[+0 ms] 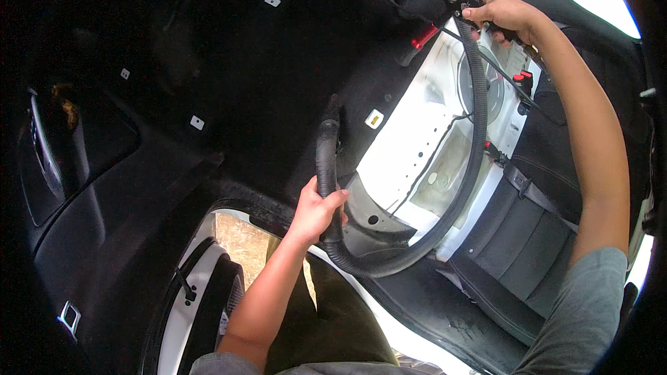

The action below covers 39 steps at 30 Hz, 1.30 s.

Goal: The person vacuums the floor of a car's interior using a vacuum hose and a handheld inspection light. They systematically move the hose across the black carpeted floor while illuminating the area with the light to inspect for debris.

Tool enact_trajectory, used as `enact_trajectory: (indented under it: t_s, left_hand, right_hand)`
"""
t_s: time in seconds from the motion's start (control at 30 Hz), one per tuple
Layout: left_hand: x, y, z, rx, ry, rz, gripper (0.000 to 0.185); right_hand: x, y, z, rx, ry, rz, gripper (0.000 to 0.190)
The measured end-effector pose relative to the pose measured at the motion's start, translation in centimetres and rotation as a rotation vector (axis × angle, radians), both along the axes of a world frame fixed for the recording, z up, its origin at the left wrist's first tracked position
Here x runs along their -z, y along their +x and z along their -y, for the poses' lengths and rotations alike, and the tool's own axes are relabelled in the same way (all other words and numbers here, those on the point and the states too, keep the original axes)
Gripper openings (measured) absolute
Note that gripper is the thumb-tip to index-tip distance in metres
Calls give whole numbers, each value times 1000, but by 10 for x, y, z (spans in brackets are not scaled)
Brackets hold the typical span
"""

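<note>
Inside a car, my left hand [315, 211] is closed around a ribbed black vacuum hose [477, 114]. Its narrow nozzle [331, 109] points away from me over the dark carpet [271, 94]. From my hand the hose loops right and up, crossing the bare white metal seat base [396, 151]. At the upper right, my right hand [503, 15] grips a black gun-like tool [469, 5] with a hose fitting beneath it. A red tube with a dark end [424, 37] lies in line with the tool; I cannot tell whether they are joined.
Black seat cushions [531, 239] with seat belt buckles [522, 80] are on the right. A thin black cable [495, 62] crosses the metal base. White clips [197, 122] dot the carpet. A door opening [242, 239] shows ground at lower left.
</note>
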State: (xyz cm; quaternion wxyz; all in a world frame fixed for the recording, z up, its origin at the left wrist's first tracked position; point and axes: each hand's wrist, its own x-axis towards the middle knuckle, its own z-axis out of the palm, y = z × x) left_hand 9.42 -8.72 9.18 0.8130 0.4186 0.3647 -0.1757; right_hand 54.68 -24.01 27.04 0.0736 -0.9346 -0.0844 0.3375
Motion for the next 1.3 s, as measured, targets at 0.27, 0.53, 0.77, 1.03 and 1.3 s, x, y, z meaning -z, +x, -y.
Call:
enact_trajectory:
  t_s: [0.27, 0.53, 0.77, 1.03, 1.3]
  left_hand:
    - [20, 58, -22, 111, -21, 22, 22]
    - [70, 104, -38, 166, -22, 19, 24]
    - [90, 81, -36, 177, 13, -26, 27]
    - [88, 70, -34, 192, 43, -94, 29]
    - [83, 80, -33, 256, 111, -103, 39]
  right_hand:
    - [38, 33, -38, -133, -2, 85, 26]
    - [135, 29, -74, -35, -18, -17, 30]
    - [142, 33, -71, 61, -8, -156, 34]
    - [105, 129, -57, 165, 41, 108, 37]
    - [157, 169, -52, 287, 22, 188, 30]
